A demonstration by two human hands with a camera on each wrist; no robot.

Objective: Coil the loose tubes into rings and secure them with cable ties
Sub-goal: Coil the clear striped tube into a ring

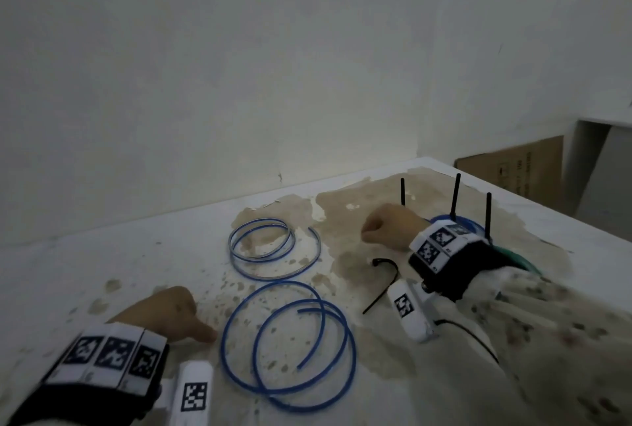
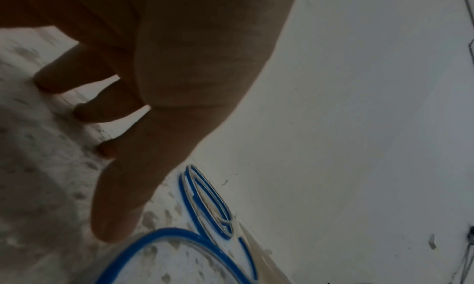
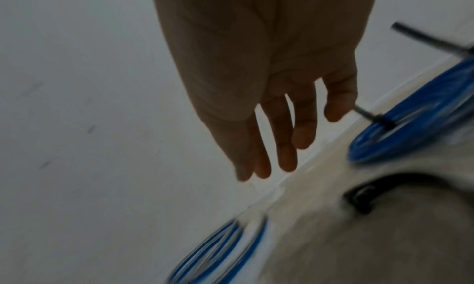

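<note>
Two loose blue tubes lie in slack loops on the stained table (image 1: 136,254): a near tube (image 1: 354,357) and a far tube (image 1: 231,246). My left hand (image 1: 184,316) hovers left of the near tube (image 2: 164,231), fingers relaxed and empty, the thumb tip close to the tube's left edge. My right hand (image 1: 383,230) hangs over the table's middle right with loose fingers (image 3: 287,158), holding nothing. A black cable tie (image 1: 386,275) lies just below it. Behind the right wrist sits a blue coiled ring (image 1: 472,220) bound with black ties whose tails (image 1: 456,193) stand upright.
A white wall rises behind the table. The table's right edge runs diagonally, with a cardboard box (image 1: 513,169) beyond it. The bound ring (image 3: 410,116) and the black tie (image 3: 364,195) show blurred in the right wrist view.
</note>
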